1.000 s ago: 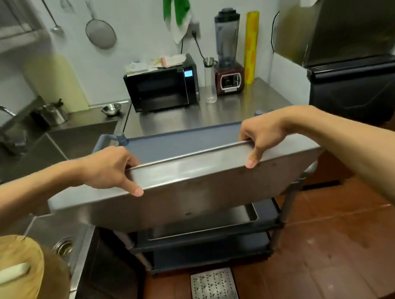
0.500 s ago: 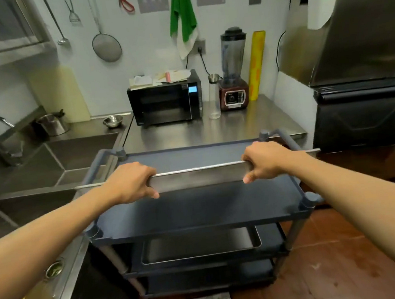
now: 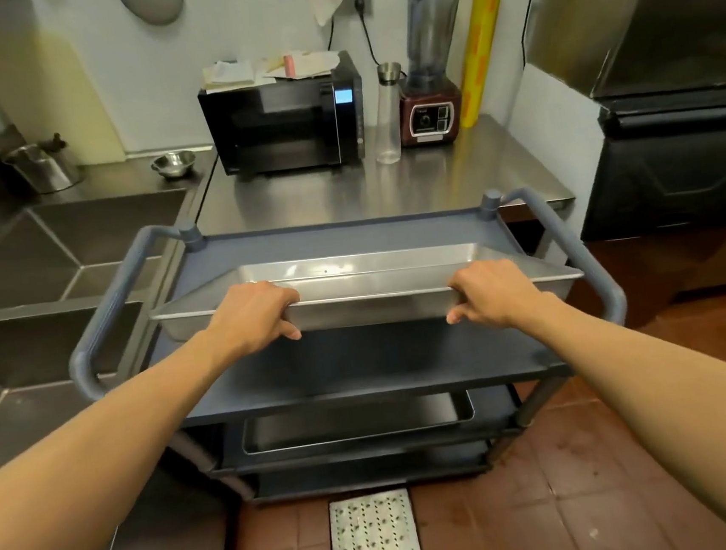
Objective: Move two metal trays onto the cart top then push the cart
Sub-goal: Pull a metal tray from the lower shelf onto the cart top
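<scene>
A shiny metal tray (image 3: 366, 276) hangs level over the top shelf of the dark grey cart (image 3: 361, 363). My left hand (image 3: 252, 314) grips the tray's near rim on the left, and my right hand (image 3: 489, 291) grips the same rim on the right. The tray's far part is low over the cart top; I cannot tell whether it touches. A second metal tray (image 3: 353, 426) lies on the cart's middle shelf, partly hidden by the top shelf.
The cart's handles (image 3: 103, 317) rise at both sides. Behind it stands a steel counter (image 3: 370, 185) with a black microwave (image 3: 284, 122), a blender (image 3: 432, 68) and a bottle (image 3: 387, 112). Sinks (image 3: 61, 241) lie to the left, a black appliance (image 3: 674, 165) to the right, a floor drain grate (image 3: 375, 539) below.
The tray came up from a steep tilt in front of the cart, moved forward over the top shelf and levelled out. Both hands stayed on its near rim.
</scene>
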Available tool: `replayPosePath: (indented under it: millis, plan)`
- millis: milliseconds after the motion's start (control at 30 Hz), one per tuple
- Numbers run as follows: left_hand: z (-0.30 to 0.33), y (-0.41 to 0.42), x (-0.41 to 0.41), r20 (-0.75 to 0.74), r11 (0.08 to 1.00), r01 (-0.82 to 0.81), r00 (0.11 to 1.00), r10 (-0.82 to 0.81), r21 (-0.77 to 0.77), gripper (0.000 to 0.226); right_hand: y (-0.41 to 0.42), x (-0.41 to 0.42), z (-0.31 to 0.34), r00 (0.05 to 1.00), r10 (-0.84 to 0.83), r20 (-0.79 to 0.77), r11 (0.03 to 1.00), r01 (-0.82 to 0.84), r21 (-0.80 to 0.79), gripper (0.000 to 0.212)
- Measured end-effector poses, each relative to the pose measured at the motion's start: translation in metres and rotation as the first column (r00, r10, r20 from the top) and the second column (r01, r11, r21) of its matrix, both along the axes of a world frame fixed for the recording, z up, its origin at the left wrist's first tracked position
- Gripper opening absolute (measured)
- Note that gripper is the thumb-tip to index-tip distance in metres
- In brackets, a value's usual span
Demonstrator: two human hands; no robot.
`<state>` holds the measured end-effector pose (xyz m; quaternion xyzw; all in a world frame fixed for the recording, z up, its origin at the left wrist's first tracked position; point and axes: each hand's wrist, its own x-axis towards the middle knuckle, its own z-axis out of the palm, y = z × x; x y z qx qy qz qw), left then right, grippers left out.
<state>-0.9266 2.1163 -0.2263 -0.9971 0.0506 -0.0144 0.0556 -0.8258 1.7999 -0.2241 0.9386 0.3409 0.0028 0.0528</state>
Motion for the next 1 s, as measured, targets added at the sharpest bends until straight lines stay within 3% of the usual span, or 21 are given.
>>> replayPosePath:
  millis: [167, 267, 433, 567, 667, 767, 867, 933, 1000]
  plan:
    - [-0.054, 0.0, 0.016, -0.076, 0.998, -0.045, 0.996, 0.042, -0.043, 0.022, 0.013, 0.014, -0.046, 0.994, -0.112, 0.015, 0.99, 0.113, -0.079, 0.018]
    - [-0.096, 0.008, 0.023, -0.168, 0.999, -0.04, 0.985, 0.044, 0.025, 0.012, 0.02, 0.018, -0.091, 0.995, -0.093, 0.024, 0.982, 0.095, -0.165, 0.01]
    - [-0.165, 0.022, 0.029, -0.168, 0.991, -0.073, 0.982, 0.091, 0.11, 0.017, 0.022, 0.026, -0.156, 0.996, -0.082, 0.026, 0.978, 0.085, -0.19, 0.013]
    - [-0.198, 0.036, 0.018, -0.161, 0.975, -0.223, 0.962, 0.22, 0.005, 0.021, 0.009, 0.029, -0.184, 0.991, -0.127, -0.036, 0.978, 0.119, -0.172, 0.019]
    - [-0.196, 0.043, 0.011, -0.165, 0.962, -0.222, 0.967, 0.196, -0.16, 0.025, 0.004, 0.027, -0.186, 0.992, -0.099, -0.078, 0.994, 0.094, -0.062, 0.029]
    - [-0.178, 0.038, 0.006, -0.192, 0.932, -0.183, 0.973, 0.127, -0.313, 0.032, 0.013, 0.018, -0.176, 0.981, -0.062, -0.184, 0.974, 0.1, 0.202, 0.038]
    - [-0.162, 0.02, 0.002, -0.038, 0.864, -0.129, 0.991, 0.126, -0.487, 0.028, 0.027, 0.001, -0.163, 0.994, -0.006, -0.11, 0.895, 0.055, 0.443, 0.026]
    - [-0.157, 0.007, -0.01, 0.145, 0.88, -0.005, 0.986, 0.084, -0.475, 0.022, 0.033, -0.02, -0.159, 0.998, 0.056, -0.024, 0.851, -0.035, 0.524, 0.017]
    - [-0.163, -0.001, -0.032, 0.249, 0.925, 0.138, 0.967, -0.049, -0.353, 0.018, 0.033, -0.047, -0.169, 0.986, 0.164, 0.033, 0.84, -0.158, 0.52, 0.014]
